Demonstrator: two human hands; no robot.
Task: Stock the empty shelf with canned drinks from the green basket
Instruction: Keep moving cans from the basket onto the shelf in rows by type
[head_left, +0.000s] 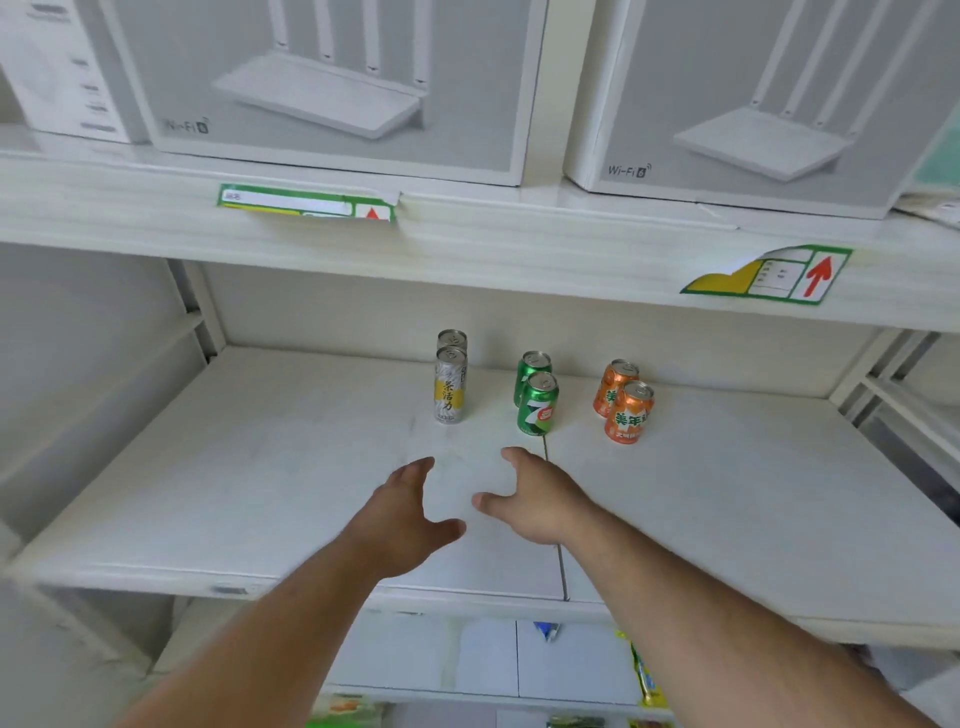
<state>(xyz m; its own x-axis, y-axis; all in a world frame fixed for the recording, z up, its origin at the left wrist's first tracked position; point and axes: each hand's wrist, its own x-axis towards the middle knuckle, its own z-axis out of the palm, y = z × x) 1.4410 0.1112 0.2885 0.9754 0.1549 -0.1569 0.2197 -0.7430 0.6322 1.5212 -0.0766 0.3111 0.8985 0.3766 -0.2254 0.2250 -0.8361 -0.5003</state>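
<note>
Behind both spread, empty hands, left hand (410, 512) and right hand (537, 499), six cans (537, 405) stand on the shelf (208, 493).

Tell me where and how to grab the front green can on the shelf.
Grip the front green can around its mid-body, coming from the front with the right hand, the nearer hand. It stands upright, and its twin close behind blocks the back; the sides look open, with the silver can and orange can standing apart.
</note>
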